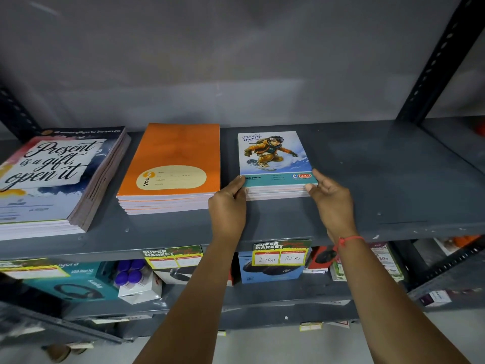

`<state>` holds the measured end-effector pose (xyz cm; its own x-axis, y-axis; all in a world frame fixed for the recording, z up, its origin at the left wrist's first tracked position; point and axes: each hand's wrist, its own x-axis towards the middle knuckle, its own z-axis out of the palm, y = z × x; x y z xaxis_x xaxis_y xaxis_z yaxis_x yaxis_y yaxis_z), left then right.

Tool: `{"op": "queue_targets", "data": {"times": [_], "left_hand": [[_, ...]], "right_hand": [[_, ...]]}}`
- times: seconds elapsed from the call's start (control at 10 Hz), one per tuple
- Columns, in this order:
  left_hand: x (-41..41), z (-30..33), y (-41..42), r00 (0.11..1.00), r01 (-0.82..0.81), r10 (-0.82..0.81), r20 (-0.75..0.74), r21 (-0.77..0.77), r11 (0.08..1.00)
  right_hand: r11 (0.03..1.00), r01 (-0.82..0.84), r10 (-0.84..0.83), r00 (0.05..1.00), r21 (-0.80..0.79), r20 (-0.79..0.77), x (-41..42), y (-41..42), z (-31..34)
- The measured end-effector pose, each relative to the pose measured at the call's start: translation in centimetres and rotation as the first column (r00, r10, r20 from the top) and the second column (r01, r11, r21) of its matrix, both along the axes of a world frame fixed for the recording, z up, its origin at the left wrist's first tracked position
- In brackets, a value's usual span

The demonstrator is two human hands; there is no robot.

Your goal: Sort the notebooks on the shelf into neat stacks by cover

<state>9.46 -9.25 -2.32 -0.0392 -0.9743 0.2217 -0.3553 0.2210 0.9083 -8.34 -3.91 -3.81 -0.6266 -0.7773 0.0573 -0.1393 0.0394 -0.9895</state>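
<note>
**Both hands squaring up the snowboarder stack**

Head view: the left hand [228, 203] and the right hand [331, 197] clasp the near corners of the snowboarder notebooks [275, 164], one hand to each side, fingers curled against the page edges and thumbs on the top cover; the hold looks meant to press the edges flush, not to lift, since the pile sits flat on the grey shelf [393, 179]. Just left of the left hand lies the orange stack [170, 164], its lower books fanned slightly forward; well beyond it, the lettered stack [52, 179], also a little stepped. Right of the right hand the shelf is bare; each cover already has its own pile, so only tidying seems left.
</note>
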Motion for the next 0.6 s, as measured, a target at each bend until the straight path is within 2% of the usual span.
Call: {"op": "queue_targets", "data": {"times": [0.3, 0.4, 0.5, 0.6], "left_hand": [[-0.1, -0.4, 0.0, 0.999, -0.041, 0.040, 0.024, 0.036, 0.999], [0.0, -0.3, 0.3, 0.996, -0.016, 0.016, 0.091, 0.007, 1.000], [0.5, 0.1, 1.3, 0.971, 0.035, -0.025, 0.239, -0.038, 0.999], [1.8, -0.1, 3.8, 0.924, 0.165, -0.149, 0.352, -0.014, 0.986]], "right_hand": [[0.998, 0.058, -0.057, 0.995, 0.010, -0.079, 0.9, 0.4, 0.5], [0.997, 0.069, -0.060, 0.983, 0.045, -0.173, 1.3, 1.0, 0.9], [0.986, 0.114, -0.080, 0.964, 0.124, -0.252, 2.2, 2.0, 1.8], [0.968, 0.174, -0.120, 0.954, 0.181, -0.275, 4.4, 4.4, 1.8]]}}
